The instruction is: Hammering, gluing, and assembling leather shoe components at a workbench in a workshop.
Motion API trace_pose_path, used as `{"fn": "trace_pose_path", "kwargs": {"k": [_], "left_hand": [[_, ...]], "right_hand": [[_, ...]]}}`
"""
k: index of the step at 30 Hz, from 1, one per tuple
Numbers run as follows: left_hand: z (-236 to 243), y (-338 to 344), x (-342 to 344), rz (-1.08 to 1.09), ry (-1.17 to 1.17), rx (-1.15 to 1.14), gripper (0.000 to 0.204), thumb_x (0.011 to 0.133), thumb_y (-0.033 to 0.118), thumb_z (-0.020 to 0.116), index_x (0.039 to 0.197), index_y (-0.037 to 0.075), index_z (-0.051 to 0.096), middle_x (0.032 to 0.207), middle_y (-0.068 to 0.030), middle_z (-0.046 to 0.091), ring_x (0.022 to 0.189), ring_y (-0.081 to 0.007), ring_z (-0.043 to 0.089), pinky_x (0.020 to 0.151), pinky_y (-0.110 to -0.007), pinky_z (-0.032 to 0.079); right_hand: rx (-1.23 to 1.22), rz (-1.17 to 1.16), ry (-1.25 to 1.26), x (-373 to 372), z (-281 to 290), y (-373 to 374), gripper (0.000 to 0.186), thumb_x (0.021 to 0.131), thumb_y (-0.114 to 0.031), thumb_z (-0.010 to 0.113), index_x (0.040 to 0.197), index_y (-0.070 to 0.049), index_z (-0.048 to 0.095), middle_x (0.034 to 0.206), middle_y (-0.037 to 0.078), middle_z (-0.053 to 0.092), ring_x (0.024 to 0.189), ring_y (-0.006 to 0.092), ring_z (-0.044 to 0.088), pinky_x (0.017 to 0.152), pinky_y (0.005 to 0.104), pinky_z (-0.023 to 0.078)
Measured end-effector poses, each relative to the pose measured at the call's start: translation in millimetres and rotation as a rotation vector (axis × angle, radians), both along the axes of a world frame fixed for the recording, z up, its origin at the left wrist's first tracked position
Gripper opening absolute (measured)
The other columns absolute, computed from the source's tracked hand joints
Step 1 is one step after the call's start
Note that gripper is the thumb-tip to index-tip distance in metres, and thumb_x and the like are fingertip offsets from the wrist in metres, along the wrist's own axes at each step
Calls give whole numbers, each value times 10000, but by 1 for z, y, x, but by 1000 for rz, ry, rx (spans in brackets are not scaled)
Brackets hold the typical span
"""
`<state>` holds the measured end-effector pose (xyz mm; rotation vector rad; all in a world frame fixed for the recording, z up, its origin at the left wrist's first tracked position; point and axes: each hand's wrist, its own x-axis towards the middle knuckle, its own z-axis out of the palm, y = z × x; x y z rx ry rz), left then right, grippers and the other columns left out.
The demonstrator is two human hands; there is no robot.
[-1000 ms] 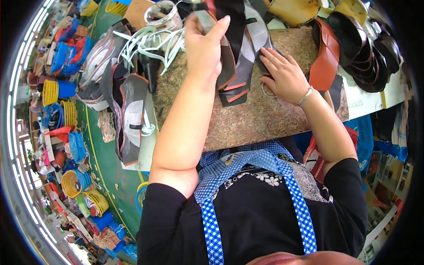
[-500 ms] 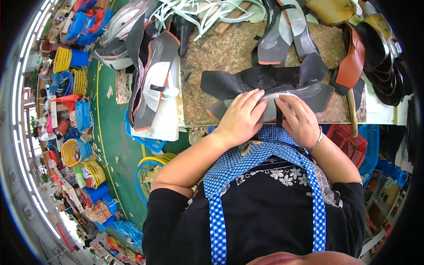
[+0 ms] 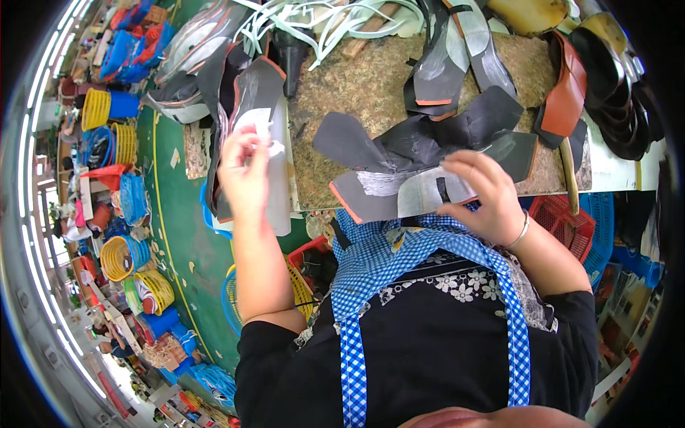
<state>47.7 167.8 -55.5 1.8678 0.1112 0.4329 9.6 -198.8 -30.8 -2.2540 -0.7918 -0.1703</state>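
A dark grey leather shoe upper (image 3: 371, 203) lies spread out before me on the worktop's near edge, with grey-white patches and a short black tab. Over its right part rests my right hand (image 3: 487, 192), open, thumb and fingers apart, fingertips at the leather. My left hand (image 3: 244, 167) is raised at the left, over a stack of similar leather uppers (image 3: 258, 82). Its fingers are pinched together beside something small and white; what they hold I cannot make out.
Beneath the upper is a rough brown board (image 3: 335, 93). Pale strips (image 3: 328, 28) lie tangled at the back, near more uppers (image 3: 439, 78). At the right stand a reddish-brown leather piece (image 3: 567, 93) and a wooden handle (image 3: 569, 178). A red basket (image 3: 564, 221) sits below the table edge.
My left hand has left the upper and moved left to the stack, fingers pinched. The upper's near part now lies flatter and more exposed. My right hand has stayed close to it.
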Motion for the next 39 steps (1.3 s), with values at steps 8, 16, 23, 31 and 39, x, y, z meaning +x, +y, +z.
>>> {"fn": "trace_pose_path", "kwargs": {"k": [8,16,23,31,39], "left_hand": [[70,-89,38,-616,-2,124,240,890,-2,647,1123,13,588,888,-50,667,780,-93,629,680,-229,483],[60,-75,80,-594,248,62,387,808,69,757,1161,69,599,746,0,650,694,-41,569,612,-213,450],[65,-87,137,-223,-429,1087,524,846,312,727,1277,58,570,1271,-163,610,1191,-353,557,1009,-391,419],[86,-162,21,-673,232,-144,145,985,95,540,1103,12,560,749,-12,618,634,-52,516,568,-186,390],[-1,-163,-35,-523,218,628,122,888,125,657,972,55,604,720,-120,671,604,-218,662,566,-334,491]], "right_hand": [[1133,180,1312,81,27,61,290,924,-273,670,1074,-27,636,809,-11,584,635,61,485,543,210,370],[1089,-383,740,107,10,33,178,928,-214,667,990,-47,651,716,-4,615,560,63,538,499,193,395],[418,-323,354,97,21,-7,191,932,-208,659,946,-21,696,697,9,632,580,46,539,523,195,424],[485,-118,187,74,48,-15,149,917,-123,663,999,-21,733,745,28,646,602,59,561,529,205,438],[48,-86,283,25,-29,-14,142,791,-58,714,881,-29,608,770,121,651,706,262,668,636,331,515]]}}
